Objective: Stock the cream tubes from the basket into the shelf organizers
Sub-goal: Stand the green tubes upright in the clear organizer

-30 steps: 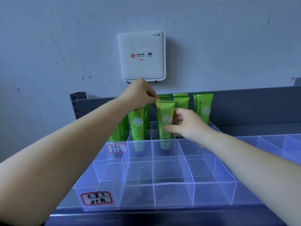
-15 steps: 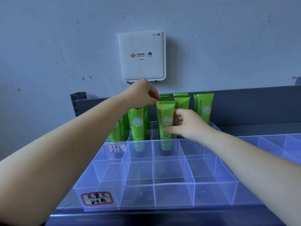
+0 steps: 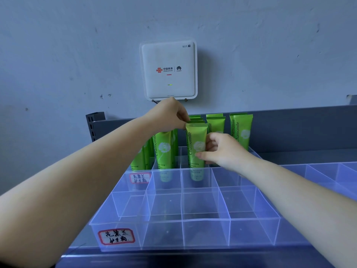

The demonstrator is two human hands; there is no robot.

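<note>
Standing cap-down in a far middle cell of the organizer [image 3: 185, 219], the tube [image 3: 196, 146] looks light, soft-walled and slick. The left hand [image 3: 170, 117] pinches its stiff crimped top; the right hand [image 3: 220, 149] curls round its body, the better hold.

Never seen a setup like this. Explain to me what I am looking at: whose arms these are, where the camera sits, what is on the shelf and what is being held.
The camera is worn on a person's head and looks forward and down, so the two bare arms reaching in are the wearer's own. No robot is involved. On the grey shelf sits a clear plastic organizer split into compartments, with handwritten labels on its front walls. Its back rows hold upright green Chamomile cream tubes; the front compartments show none. The right hand grips one tube by its side, standing in a compartment, while the left hand pinches its top edge. The white box on the wall is a WiFi router.
</note>
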